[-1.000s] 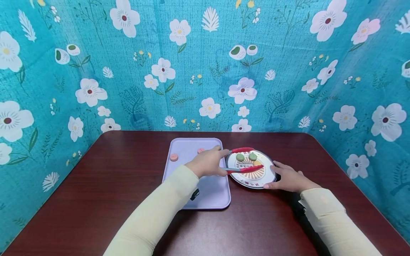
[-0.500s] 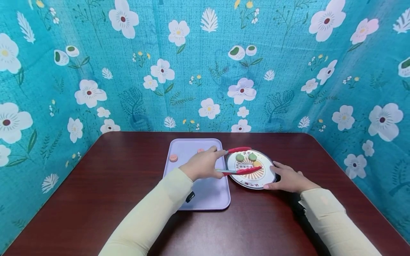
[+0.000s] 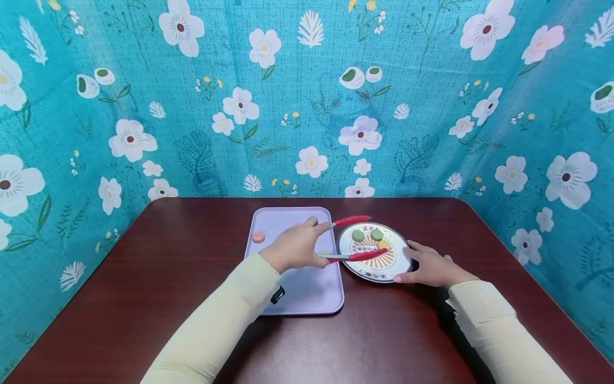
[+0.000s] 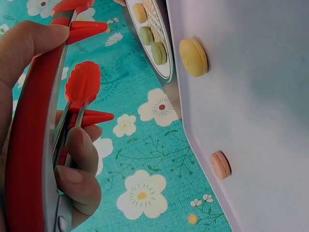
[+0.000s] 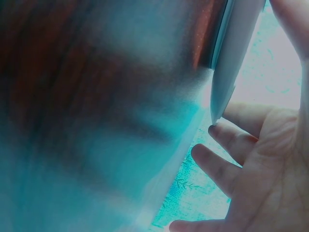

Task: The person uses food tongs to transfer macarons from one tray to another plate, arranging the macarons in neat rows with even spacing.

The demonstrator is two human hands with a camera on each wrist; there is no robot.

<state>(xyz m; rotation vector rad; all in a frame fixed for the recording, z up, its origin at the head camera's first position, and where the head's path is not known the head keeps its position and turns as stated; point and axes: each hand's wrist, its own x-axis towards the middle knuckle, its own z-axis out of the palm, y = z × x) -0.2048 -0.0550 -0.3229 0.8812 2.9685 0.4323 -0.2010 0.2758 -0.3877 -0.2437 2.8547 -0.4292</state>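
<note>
My left hand grips a pair of tongs with red tips, spread apart with nothing between them. The tips reach over the left part of a round white plate. Two green macarons and a yellow macaron lie on that plate. My right hand touches the plate's right rim with thumb and fingers spread; in the right wrist view the fingers are fairly straight. Below the tongs, a second yellow macaron sits on the lilac tray, near a pink macaron.
Another pink macaron lies at the tray's left side. Tray and plate stand side by side on a dark brown table. Behind the table hangs a turquoise flowered cloth.
My left hand has moved a little left with the tongs, drawing them back from the plate. A yellow macaron on the tray has come into sight between the tong arms. My right hand stays put.
</note>
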